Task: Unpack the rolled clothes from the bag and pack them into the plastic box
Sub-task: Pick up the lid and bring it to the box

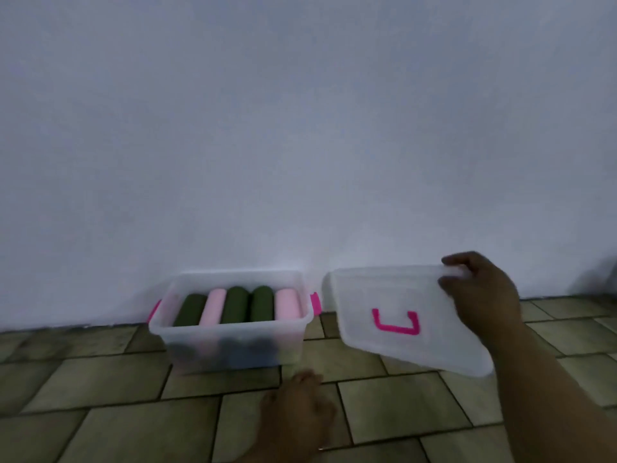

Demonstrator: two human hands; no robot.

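Note:
A clear plastic box (pixel 230 332) with pink side latches stands on the tiled floor against the wall. Inside it lie several rolled clothes side by side, dark green rolls (pixel 236 304) and pink rolls (pixel 287 304), with darker rolls dimly visible underneath. My right hand (pixel 480 295) grips the far edge of the clear lid (pixel 400 315), which has a pink handle, and holds it tilted in the air to the right of the box. My left hand (pixel 297 412) hovers low in front of the box, fingers loosely curled and holding nothing. No bag is in view.
A plain white wall (pixel 300 128) rises directly behind the box. The floor (pixel 100 396) is laid with greenish rectangular tiles. A dark blurred shape (pixel 597 279) sits at the far right edge by the wall.

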